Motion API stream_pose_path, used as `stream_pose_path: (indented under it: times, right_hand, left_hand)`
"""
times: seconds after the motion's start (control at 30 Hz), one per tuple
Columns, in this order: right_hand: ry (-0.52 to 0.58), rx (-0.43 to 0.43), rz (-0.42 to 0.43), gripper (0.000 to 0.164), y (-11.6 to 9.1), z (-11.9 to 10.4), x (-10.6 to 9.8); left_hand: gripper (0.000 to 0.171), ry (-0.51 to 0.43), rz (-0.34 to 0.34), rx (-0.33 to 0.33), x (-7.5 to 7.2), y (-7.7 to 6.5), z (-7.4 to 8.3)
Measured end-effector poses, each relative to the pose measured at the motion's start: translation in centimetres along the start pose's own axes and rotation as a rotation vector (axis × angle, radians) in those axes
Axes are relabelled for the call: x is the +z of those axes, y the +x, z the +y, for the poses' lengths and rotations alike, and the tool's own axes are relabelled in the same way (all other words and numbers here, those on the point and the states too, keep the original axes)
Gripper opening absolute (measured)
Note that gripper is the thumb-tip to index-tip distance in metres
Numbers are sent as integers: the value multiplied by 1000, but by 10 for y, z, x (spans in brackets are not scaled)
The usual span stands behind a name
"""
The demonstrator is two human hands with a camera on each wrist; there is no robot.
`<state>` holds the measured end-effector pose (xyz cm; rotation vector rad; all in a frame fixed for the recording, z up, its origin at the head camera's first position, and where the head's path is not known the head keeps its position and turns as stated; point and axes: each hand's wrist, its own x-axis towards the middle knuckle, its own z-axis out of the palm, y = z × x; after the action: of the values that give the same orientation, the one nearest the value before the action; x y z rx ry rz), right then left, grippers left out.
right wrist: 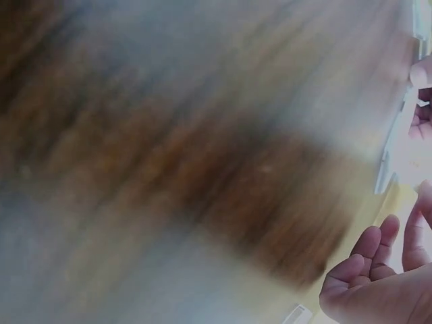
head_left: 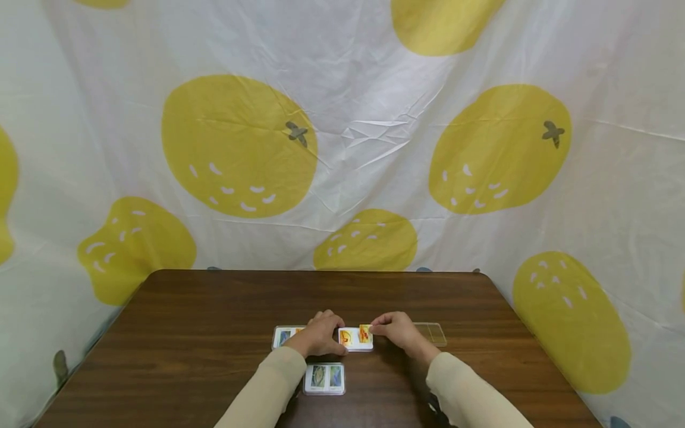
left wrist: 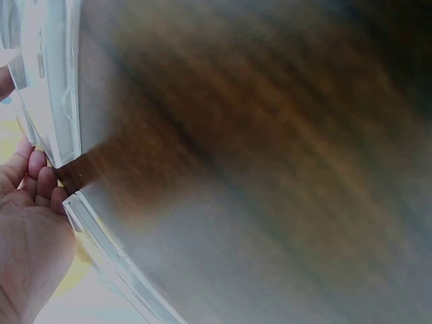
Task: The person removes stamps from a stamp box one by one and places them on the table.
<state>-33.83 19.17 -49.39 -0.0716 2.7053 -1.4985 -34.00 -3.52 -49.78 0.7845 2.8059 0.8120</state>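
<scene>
Small yellow-orange rectangular card (head_left: 365,334): over R half of the white rectangular case w/ clear plastic rim (head_left: 355,349), which is the landmark here.
Card feel: prob. very light, thin, rather stiff, maybe slippery; corners could bend. Better to take it by side edges, w/o pressing on the picture.
Case feel: prob. light, rigid, smooth; hold by outer rim.
Right hand (head_left: 400,330): at R of case, thumb & forefinger pinched together on card's R edge; forearm comes from near R side.
Left hand (head_left: 317,334): at L end of case, back up, gripping it b/w thumb (near corner) & fingers (far corner).
Clear flat plastic lid-like piece (head_left: 436,334): R of case, past right hand.
White case w/ green and blue pictures (head_left: 324,393): nearer & slightly L of landmark case.
</scene>
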Motion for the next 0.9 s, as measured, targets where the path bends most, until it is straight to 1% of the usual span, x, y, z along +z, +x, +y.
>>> stream_pose_path:
  times: [0.37, 0.5, 0.73, 0.9]
  right_hand:
    - [15, 38, -22, 13, -4, 2, -12]
    - [2, 53, -40, 13, -8, 2, -15]
    - [-30, 45, -98, 15, -21, 1, -20]
    - [-27, 23, -138, 15, -29, 5, -24]
  left_hand:
    - [54, -6, -6, 3, 1, 0, 0]
    - [54, -6, -6, 0, 1, 1, -1]
    - [54, 2, 0, 3, 1, 2, -2]
    - [53, 3, -1, 4, 1, 1, -3]
